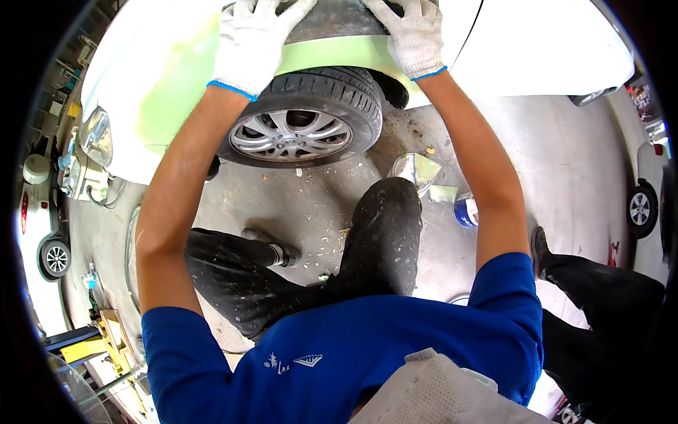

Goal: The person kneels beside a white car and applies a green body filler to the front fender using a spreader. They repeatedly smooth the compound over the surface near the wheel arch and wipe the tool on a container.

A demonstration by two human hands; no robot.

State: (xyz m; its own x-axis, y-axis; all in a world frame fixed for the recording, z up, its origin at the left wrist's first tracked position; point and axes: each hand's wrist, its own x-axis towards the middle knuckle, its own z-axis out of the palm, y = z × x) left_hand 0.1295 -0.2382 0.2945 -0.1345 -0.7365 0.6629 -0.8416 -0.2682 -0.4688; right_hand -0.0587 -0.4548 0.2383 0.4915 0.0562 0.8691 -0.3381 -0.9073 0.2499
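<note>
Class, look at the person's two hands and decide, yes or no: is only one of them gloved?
No, the left hand and the right hand both wear white gloves.

12 o'clock, I see gloves (248, 49), rough knit cloth; fender (339, 49), matt. 11 o'clock: tyre (364, 121), matt rubber; rim (291, 143), shiny metal.

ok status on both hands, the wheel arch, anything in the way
Gloved left hand, right hand flanking dark surface above pale-green wheel arch; grip unclear at frame edge. Wheel below. Tin, blue container on floor, away from hands.
</note>
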